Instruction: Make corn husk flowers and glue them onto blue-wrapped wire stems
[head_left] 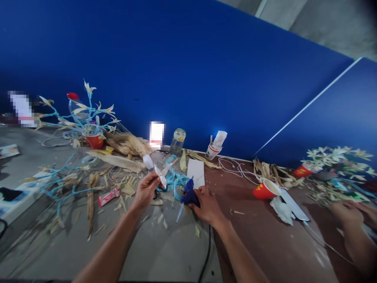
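My left hand (147, 188) is closed in a pinch on a pale corn husk flower (161, 175), whose petals stick out past my fingertips. My right hand (208, 206) wraps round a blue glue gun (189, 192), its nozzle pointing up and away from me. A translucent glue stick (179, 213) juts from its back end. Blue ribbon (173, 179) lies in a tangle just beyond both hands. Behind the glue gun is a white card (196, 171). Scraps of dried husk (128, 188) are strewn left of my left hand.
At left stand a blue-wrapped branch arrangement in a red pot (94, 140) and loose blue branches (59, 192). A glass jar (178, 141) and paper cup (212, 151) line the blue wall. Right are a red cup (266, 189), a phone (294, 206) and another person's hands (350, 212).
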### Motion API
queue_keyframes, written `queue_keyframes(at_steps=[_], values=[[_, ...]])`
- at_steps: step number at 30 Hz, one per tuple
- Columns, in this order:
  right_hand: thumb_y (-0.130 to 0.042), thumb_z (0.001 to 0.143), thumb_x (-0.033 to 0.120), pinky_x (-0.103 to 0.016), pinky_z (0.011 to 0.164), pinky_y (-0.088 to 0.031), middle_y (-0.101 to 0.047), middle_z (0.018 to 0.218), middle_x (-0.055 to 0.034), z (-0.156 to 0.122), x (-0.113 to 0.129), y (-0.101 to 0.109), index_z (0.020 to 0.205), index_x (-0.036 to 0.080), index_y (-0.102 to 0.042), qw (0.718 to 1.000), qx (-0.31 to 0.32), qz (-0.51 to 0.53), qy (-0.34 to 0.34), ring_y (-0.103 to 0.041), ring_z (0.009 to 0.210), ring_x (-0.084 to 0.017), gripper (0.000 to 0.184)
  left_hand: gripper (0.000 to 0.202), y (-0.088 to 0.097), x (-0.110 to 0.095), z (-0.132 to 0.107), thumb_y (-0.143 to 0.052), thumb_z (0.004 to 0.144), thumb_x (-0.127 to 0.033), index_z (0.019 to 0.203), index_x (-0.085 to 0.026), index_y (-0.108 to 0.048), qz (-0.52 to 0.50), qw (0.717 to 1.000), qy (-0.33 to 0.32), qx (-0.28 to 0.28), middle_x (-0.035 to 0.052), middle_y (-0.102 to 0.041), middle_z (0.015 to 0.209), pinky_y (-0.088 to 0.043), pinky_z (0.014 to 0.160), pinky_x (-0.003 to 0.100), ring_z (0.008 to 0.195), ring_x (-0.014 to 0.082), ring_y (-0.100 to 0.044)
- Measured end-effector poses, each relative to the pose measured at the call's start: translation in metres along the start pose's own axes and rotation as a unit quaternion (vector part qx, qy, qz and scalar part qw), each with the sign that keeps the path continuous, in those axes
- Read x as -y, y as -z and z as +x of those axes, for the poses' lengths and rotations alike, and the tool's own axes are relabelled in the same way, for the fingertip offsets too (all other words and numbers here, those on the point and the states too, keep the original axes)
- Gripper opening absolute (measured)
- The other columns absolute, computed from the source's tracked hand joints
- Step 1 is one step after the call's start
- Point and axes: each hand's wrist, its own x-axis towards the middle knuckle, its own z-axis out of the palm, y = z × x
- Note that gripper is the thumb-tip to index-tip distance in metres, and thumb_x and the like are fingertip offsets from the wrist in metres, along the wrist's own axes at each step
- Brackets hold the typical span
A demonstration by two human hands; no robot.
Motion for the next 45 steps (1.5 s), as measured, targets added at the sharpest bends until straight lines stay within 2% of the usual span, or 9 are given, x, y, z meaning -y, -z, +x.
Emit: queue_keyframes(at_steps=[3, 6, 9, 12, 15, 22, 26, 34, 45], values=[[-0.057, 0.078, 0.026, -0.043, 0.089, -0.041, -0.055, 0.110, -0.0147, 0.000, 0.002, 0.009, 0.109, 0.015, -0.058, 0.996, -0.074, 0.047, -0.014, -0.054, 0.100, -0.027, 0.033, 0.025, 0.000, -0.001, -0.001, -0.071, 0.067, -0.041, 0.066, -0.016, -0.066, 0.003, 0.999, -0.028, 0.035, 0.0009, -0.058, 0.056, -0.044, 0.057, 0.023, 0.055, 0.0115, -0.052], [-0.050, 0.082, 0.021, -0.036, 0.082, -0.046, -0.059, 0.101, -0.0115, 0.009, 0.018, 0.017, 0.105, 0.016, -0.060, 0.970, -0.156, 0.187, 0.005, -0.057, 0.092, -0.021, 0.026, 0.024, 0.000, -0.001, -0.002, -0.070, 0.068, -0.040, 0.066, -0.016, -0.066, 0.018, 0.999, -0.025, 0.040, 0.0009, -0.058, 0.057, -0.045, 0.058, 0.023, 0.056, 0.0119, -0.053], [-0.050, 0.083, 0.024, -0.030, 0.075, -0.048, -0.064, 0.091, -0.0066, 0.026, 0.048, 0.020, 0.097, 0.018, -0.063, 0.924, -0.140, 0.353, 0.040, -0.059, 0.082, -0.017, 0.020, 0.026, -0.001, -0.003, -0.002, -0.070, 0.067, -0.042, 0.066, -0.016, -0.066, 0.032, 0.999, -0.017, 0.032, 0.0013, -0.059, 0.058, -0.045, 0.058, 0.024, 0.058, 0.0133, -0.054], [-0.049, 0.084, 0.028, -0.026, 0.064, -0.049, -0.064, 0.080, -0.0030, 0.044, 0.078, 0.014, 0.097, 0.018, -0.063, 0.863, -0.112, 0.492, 0.012, -0.058, 0.069, -0.014, 0.022, 0.028, -0.003, -0.007, -0.004, -0.070, 0.066, -0.044, 0.066, -0.016, -0.064, 0.036, 0.999, -0.009, 0.030, 0.0006, -0.058, 0.058, -0.045, 0.057, 0.024, 0.058, 0.0135, -0.054], [-0.049, 0.084, 0.029, -0.026, 0.067, -0.048, -0.064, 0.083, -0.0033, 0.057, 0.098, 0.006, 0.094, 0.019, -0.065, 0.828, -0.118, 0.548, 0.021, -0.058, 0.073, -0.014, 0.022, 0.030, -0.004, -0.011, -0.005, -0.071, 0.065, -0.045, 0.067, -0.016, -0.064, 0.026, 0.999, -0.009, 0.041, 0.0001, -0.059, 0.059, -0.044, 0.057, 0.023, 0.057, 0.0123, -0.053], [-0.053, 0.077, 0.023, -0.027, 0.073, -0.047, -0.062, 0.079, -0.0025, 0.061, 0.107, 0.003, 0.078, 0.019, -0.063, 0.823, -0.154, 0.545, 0.032, -0.056, 0.079, -0.016, 0.011, 0.033, -0.003, -0.009, -0.005, -0.071, 0.065, -0.047, 0.069, -0.015, -0.064, 0.021, 0.998, -0.006, 0.053, 0.0004, -0.060, 0.059, -0.045, 0.058, 0.023, 0.056, 0.0118, -0.053], [-0.052, 0.078, 0.021, -0.029, 0.077, -0.046, -0.060, 0.082, -0.0037, 0.058, 0.107, 0.001, 0.073, 0.019, -0.061, 0.819, -0.206, 0.533, 0.054, -0.056, 0.081, -0.016, 0.011, 0.032, -0.004, -0.009, -0.005, -0.070, 0.066, -0.047, 0.069, -0.015, -0.064, 0.026, 0.998, -0.003, 0.060, 0.0004, -0.060, 0.059, -0.045, 0.057, 0.023, 0.056, 0.0115, -0.053], [-0.045, 0.083, 0.017, -0.032, 0.080, -0.046, -0.057, 0.088, -0.0071, 0.051, 0.108, -0.007, 0.082, 0.019, -0.066, 0.866, -0.245, 0.428, 0.078, -0.054, 0.086, -0.017, 0.021, 0.030, -0.005, -0.009, -0.005, -0.068, 0.068, -0.044, 0.064, -0.015, -0.061, 0.043, 0.998, -0.005, 0.053, -0.0007, -0.056, 0.055, -0.042, 0.054, 0.022, 0.054, 0.0109, -0.050], [-0.040, 0.088, 0.017, -0.029, 0.077, -0.048, -0.055, 0.090, -0.0081, 0.051, 0.111, -0.017, 0.085, 0.019, -0.065, 0.870, -0.236, 0.426, 0.077, -0.055, 0.085, -0.017, 0.025, 0.023, -0.015, -0.015, -0.009, -0.066, 0.068, -0.038, 0.063, -0.016, -0.061, 0.066, 0.998, 0.000, 0.004, -0.0010, -0.057, 0.054, -0.044, 0.053, 0.023, 0.052, 0.0111, -0.052]])
